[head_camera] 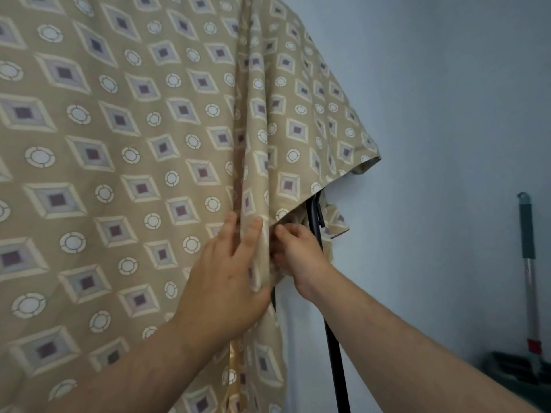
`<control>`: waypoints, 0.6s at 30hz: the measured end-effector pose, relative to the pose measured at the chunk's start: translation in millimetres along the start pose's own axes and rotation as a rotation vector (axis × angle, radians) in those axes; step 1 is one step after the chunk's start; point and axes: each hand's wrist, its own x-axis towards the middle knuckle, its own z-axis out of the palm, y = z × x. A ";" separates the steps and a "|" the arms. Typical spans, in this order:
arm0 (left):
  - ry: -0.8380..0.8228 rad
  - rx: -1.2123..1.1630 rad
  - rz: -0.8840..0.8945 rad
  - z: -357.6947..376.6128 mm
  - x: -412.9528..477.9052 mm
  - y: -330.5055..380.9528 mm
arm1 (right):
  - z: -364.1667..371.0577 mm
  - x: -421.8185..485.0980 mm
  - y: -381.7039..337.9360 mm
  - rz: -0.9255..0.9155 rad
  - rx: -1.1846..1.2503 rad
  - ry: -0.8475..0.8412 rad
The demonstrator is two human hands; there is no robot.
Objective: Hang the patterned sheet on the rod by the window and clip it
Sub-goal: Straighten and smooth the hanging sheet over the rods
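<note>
We see the sheet (125, 150) filling the left and middle of the view, tan with diamonds and rings, hanging down in a broad flat spread. A vertical fold runs down it just right of centre, and its right edge slopes down along the wall (447, 99) to a loose corner.

Our left hand (226, 281) lies against the sheet at that fold. Its fingers (253, 234) are straight and spread a little, pointing up, with the fold passing between two of them; the thumb curls round the sheet's edge at the lower right of the hand, so cloth is held between thumb and palm.

Just beside it, our right hand (298, 251) reaches in under the sheet's hanging edge. Its fingers are curled and bunch the cloth there; their tips are partly hidden by the fabric.

Behind the right hand a dark stand (334, 353) runs down from under the sheet. Far right, a mop handle (529, 263) leans against the wall.
</note>
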 end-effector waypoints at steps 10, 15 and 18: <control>-0.031 -0.119 -0.190 1.1 13.6 -38.7 | 1.6 1.6 -30.8 -0.142 -0.053 0.192; -0.203 0.057 0.024 12.9 27.5 -9.8 | -106.7 24.7 -63.4 -0.302 -0.249 0.656; -0.265 0.130 0.047 27.2 44.4 10.3 | -160.0 31.2 -47.7 -0.131 -0.391 0.774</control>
